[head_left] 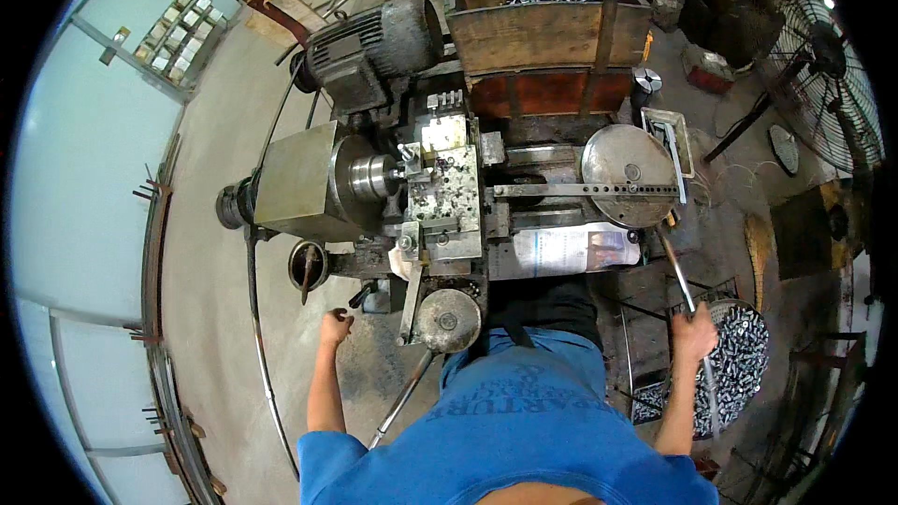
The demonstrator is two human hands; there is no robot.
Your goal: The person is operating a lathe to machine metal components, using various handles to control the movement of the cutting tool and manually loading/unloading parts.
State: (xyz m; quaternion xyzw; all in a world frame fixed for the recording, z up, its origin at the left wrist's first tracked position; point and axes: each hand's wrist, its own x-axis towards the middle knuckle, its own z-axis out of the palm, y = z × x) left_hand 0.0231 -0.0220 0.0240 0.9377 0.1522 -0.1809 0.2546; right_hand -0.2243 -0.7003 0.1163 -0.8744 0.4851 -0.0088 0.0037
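Note:
My right hand (694,333) is wrapped round a metal lever rod (677,273), which slants down from beside a large round metal disc (632,154) at the right end of a small lathe. My left hand (337,327) hangs left of the machine with its fingers curled together; whatever they hold, if anything, is hidden. Close to it are a short black handle (360,295) and a smaller round disc (447,322) with its own rod (404,397). The lathe's spindle (372,178) faces a chip-strewn tool slide (444,192); a small piece at the spindle nose is too small to tell.
Behind the lathe stands a wooden bin (533,37) with small metal parts, beside an electric motor (374,42). A basket of shiny metal parts (739,355) sits by my right hand. At far right is a fan (823,56); a pot (309,265) stands left.

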